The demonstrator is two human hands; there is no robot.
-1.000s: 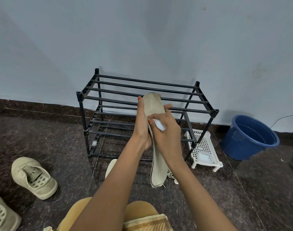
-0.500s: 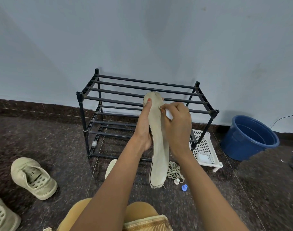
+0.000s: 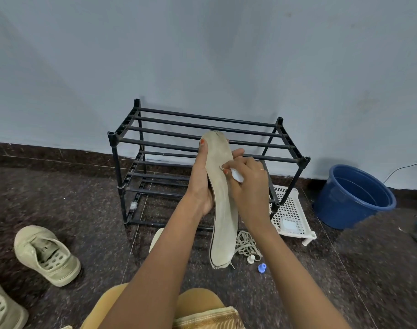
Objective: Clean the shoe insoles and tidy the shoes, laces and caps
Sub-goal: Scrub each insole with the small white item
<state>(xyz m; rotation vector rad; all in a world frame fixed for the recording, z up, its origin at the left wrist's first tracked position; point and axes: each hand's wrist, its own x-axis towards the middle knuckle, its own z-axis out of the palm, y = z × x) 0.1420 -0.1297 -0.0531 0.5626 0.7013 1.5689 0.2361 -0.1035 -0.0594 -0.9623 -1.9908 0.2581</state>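
Note:
A long beige insole point(image 3: 222, 210) stands upright in front of me, its toe end up. My left hand point(image 3: 201, 184) holds it from behind, thumb on its left edge and fingertips showing past the right edge. My right hand point(image 3: 249, 186) grips a small white brush point(image 3: 237, 175) and presses it against the insole's upper right part. A second insole point(image 3: 156, 238) lies on the floor, mostly hidden by my left arm. Beige laces point(image 3: 246, 243) lie in a heap beside a white cap point(image 3: 250, 259) and a blue cap point(image 3: 262, 267). Two beige shoes point(image 3: 47, 255) point(image 3: 3, 307) sit at the lower left.
A black two-tier shoe rack point(image 3: 202, 148) stands against the pale wall. A white perforated plastic stand point(image 3: 291, 214) sits by its right legs. A blue bucket point(image 3: 352, 198) stands at the right. The floor is dark speckled stone.
The insole has turned its flat face toward me. My right hand with the brush went up toward the toe end, then came partway back down its right side.

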